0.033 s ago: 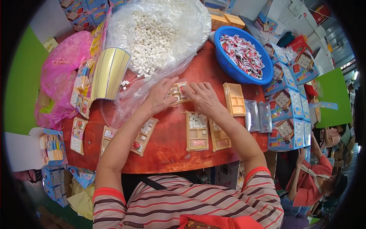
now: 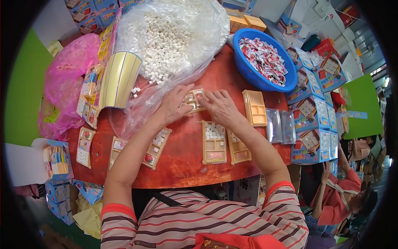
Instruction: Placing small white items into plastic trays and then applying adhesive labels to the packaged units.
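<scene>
Seen from a single head-worn fisheye camera looking steeply down and close over a red table point(image 2: 186, 162), the wearer's forearms entering from below, edges bending toward the rim.

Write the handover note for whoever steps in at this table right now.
Left hand and right hand: both on one small tan tray on the red table, fingers working at its compartments.
Supplies: clear bag of white cubes behind the hands; blue bowl of red-and-white packets to the right.
Done: a tray with white cubes lies near the right forearm.
Left: an empty tan tray beside the bowl, clear lids next to it.
</scene>
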`<state>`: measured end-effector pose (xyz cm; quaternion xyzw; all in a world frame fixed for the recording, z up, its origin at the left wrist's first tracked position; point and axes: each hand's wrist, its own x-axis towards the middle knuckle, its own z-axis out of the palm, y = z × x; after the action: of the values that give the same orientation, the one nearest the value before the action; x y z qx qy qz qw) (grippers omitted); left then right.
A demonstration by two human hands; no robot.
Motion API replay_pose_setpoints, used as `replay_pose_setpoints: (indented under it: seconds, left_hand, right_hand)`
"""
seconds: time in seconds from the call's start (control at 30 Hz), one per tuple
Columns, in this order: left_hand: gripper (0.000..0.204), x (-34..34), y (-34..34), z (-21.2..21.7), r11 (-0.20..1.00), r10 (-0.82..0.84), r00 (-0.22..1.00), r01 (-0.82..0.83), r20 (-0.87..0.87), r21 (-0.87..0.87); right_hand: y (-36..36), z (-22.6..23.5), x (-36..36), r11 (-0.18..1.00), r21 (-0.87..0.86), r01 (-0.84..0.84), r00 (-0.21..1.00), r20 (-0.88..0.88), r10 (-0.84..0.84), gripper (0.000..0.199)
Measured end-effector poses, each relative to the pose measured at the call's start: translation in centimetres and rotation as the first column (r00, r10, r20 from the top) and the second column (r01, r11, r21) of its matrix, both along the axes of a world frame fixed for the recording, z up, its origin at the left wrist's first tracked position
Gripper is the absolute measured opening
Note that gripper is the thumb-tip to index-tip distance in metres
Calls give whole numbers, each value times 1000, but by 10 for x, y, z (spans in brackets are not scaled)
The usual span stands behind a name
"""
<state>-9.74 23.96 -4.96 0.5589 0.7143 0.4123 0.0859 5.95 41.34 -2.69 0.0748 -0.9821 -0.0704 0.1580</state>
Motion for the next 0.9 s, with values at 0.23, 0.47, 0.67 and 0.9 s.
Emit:
replay_pose_setpoints:
  seconds: [0.23,0.47,0.67,0.9]
  left_hand:
    - [72,4,2,-13,999,32,990,-34,-135,-13]
    - [69,26,6,-2,967,19,957,-91,-290,-237]
    - [61,30,12,-12,889,64,841,-292,-538,-352]
    - [67,33,20,-16,954,46,739,-232,-672,-190]
  right_hand:
    - [6,7,13,992,-129,11,999,42,-6,49]
    - [23,34,49,965,-222,140,990,52,-132,41]
    - [42,66,51,948,-290,128,974,-146,-176,27]
    - [139,94,36,895,-339,289,797,-433,-421,15]
